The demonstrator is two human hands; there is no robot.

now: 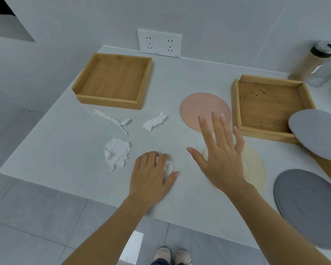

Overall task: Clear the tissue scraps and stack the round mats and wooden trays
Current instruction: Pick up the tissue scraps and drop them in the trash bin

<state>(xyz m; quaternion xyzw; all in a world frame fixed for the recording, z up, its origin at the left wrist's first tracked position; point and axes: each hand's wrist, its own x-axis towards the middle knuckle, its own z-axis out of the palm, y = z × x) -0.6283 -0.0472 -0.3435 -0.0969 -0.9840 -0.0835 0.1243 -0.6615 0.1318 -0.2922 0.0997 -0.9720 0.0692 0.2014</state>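
The left hand (151,175) lies palm down, fingers curled over a tissue scrap (169,167) on the counter (55,150). The right hand (221,150) hovers spread wide and empty over the cream mat (254,169), fingertips above the pink mat (199,108). Left of the left hand lie three more scraps (117,153). Beyond them sits a tray (113,81); right of the right hand, another tray (269,106) and two grey mats (310,207).

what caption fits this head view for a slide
Left hand closes on a tissue scrap while the right hand hovers open above the cream mat.
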